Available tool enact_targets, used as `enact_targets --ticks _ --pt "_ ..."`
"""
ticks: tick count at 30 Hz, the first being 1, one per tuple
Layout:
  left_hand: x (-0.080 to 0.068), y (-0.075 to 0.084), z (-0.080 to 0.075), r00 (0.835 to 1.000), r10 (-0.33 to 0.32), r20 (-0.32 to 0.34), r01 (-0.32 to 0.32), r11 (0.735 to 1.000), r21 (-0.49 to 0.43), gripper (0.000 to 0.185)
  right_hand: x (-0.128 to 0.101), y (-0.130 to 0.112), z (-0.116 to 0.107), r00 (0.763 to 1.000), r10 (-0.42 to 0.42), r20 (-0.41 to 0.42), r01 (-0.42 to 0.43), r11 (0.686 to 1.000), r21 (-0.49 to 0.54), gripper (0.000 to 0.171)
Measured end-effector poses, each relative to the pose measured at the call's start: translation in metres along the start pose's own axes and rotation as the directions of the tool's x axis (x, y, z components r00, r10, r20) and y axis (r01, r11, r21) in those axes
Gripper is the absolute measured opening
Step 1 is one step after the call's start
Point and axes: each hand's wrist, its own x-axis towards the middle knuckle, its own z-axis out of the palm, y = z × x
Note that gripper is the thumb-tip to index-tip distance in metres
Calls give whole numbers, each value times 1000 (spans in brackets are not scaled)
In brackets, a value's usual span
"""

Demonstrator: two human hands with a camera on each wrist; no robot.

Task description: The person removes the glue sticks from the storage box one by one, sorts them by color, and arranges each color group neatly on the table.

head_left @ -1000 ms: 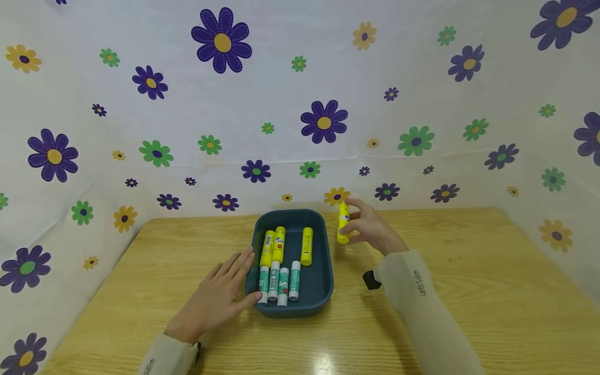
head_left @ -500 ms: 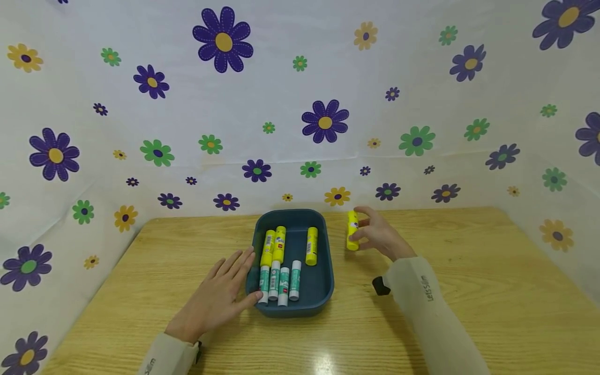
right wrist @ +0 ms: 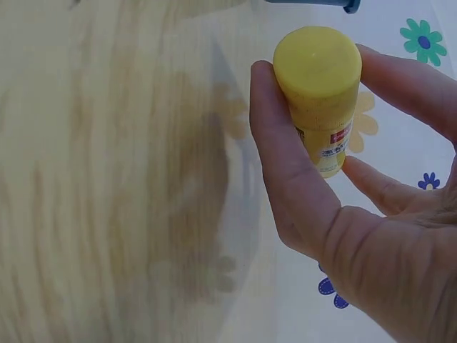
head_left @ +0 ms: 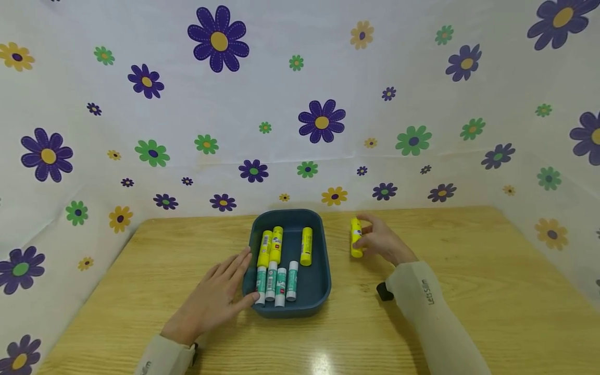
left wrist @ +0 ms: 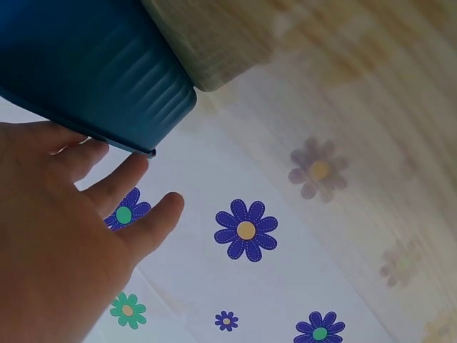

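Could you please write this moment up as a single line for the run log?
left hand: flat against blue tray | right hand: holds yellow glue stick beside tray | tray: three yellow, four teal-and-white sticks

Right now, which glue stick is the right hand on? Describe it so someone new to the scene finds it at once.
Start at the dark blue tray in the middle of the wooden table. Just to its right, the right hand pinches one yellow glue stick, held roughly upright. It is the only stick outside the tray; the other yellow sticks and the green-and-white ones lie inside it.
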Motion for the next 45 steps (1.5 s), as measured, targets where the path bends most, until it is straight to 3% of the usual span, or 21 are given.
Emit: enact_targets --ticks 11,19,35,45 --pt "-1 0 2 1000 -5 -14 5 1000 -10 81 4 7 0 1000 5 -9 -5 999 -46 80" --pt "0 1 0 1000 -8 -2 8 1000 -9 80 7 2 4 999 35 -32 -39 989 -140 79" --pt "0 0 3 1000 -8 -11 7 1000 -6 81 14 -4 8 996 82 -41 -91 920 -380 78" --pt "-1 1 1 1000 -11 -5 11 1000 -11 81 10 -7 12 995 79 -52 -94 889 -448 79"
